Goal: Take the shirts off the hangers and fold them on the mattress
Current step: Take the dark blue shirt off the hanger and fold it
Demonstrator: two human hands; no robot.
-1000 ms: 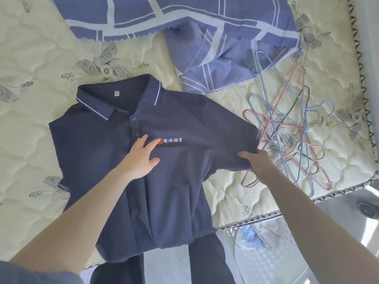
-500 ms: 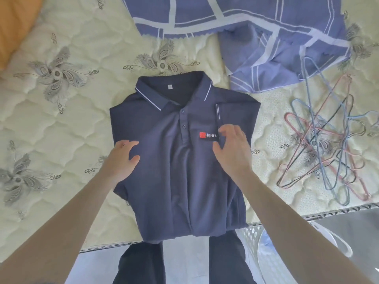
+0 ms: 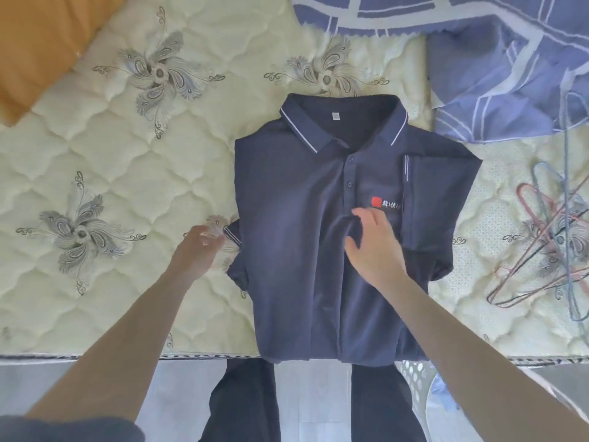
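Note:
A navy polo shirt (image 3: 296, 250) with white-striped collar lies face up on the cream quilted mattress (image 3: 127, 161), its hem at the near edge. Its right sleeve is folded in over the chest, next to a red logo. My left hand (image 3: 199, 248) is at the shirt's left side, fingers closed on the striped cuff of the left sleeve; the hand is blurred. My right hand (image 3: 376, 247) rests on the chest below the logo with bent fingers, and the cloth puckers under them.
Several wire hangers (image 3: 554, 247) lie in a loose heap at the right. A blue sheet with white lines (image 3: 490, 65) is bunched at the top right, an orange cushion (image 3: 35, 43) at the top left. A white perforated basket (image 3: 417, 390) stands by the mattress edge.
The right sleeve was folded in over the chest. My right hand slid from that fold to the middle of the chest. My left hand moved off the shirt's body to the left sleeve cuff.

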